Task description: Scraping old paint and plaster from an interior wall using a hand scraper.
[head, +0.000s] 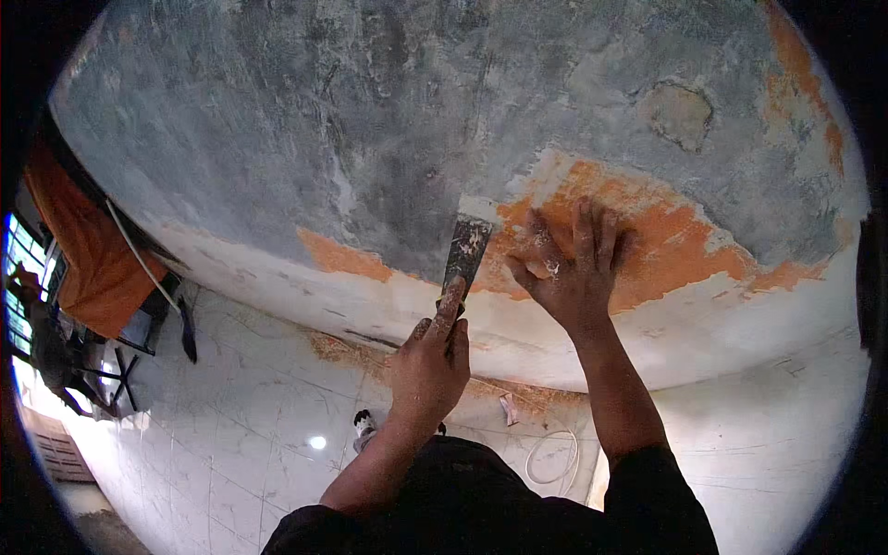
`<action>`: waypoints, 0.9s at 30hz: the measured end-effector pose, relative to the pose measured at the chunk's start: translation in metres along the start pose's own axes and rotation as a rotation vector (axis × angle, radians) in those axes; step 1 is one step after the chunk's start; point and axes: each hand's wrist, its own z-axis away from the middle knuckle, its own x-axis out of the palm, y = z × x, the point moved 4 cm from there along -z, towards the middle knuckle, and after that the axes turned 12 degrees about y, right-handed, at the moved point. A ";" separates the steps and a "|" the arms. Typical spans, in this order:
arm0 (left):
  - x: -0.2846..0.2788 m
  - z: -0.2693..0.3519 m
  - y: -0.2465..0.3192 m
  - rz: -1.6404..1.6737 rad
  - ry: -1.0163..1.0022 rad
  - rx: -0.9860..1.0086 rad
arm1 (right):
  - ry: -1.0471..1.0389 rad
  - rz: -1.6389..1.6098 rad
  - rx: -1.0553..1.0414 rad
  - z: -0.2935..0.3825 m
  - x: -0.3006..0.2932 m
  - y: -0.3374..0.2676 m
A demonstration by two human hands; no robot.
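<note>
My left hand point(430, 361) grips a putty knife point(468, 250) by its handle, with the index finger laid along it. The blade is dark and smeared with pale residue, and its tip lies at the grey wall surface point(388, 152), beside the left edge of an orange patch point(666, 250). My right hand point(583, 270) is spread on that orange patch, fingers apart and holding nothing; its fingers carry white dust. A ragged edge of grey coating borders the orange patch. Below it runs a whitish band of wall point(694, 326).
Orange-brown debris point(548, 395) lies along the wall's foot. On the tiled floor point(243, 416) are a coiled pale hose or cable point(531, 461) and a small wrapper-like piece point(510, 409). At left, an orange cloth point(104, 257) hangs by a long-handled brush or broom point(187, 333) and a person point(52, 347).
</note>
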 end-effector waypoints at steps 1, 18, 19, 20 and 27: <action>-0.001 -0.002 0.001 0.034 0.089 0.088 | 0.011 0.031 -0.012 0.000 -0.001 -0.001; 0.009 0.001 -0.005 0.012 0.107 0.094 | 0.028 0.033 -0.010 0.002 0.005 -0.001; 0.005 -0.002 0.007 -0.016 0.029 0.032 | 0.000 0.041 0.000 0.003 0.002 0.002; 0.006 -0.001 0.012 -0.043 -0.049 -0.030 | -0.029 0.048 0.009 0.006 0.000 0.003; 0.010 0.002 0.000 -0.022 0.094 0.070 | 0.026 0.045 -0.024 0.002 0.002 -0.001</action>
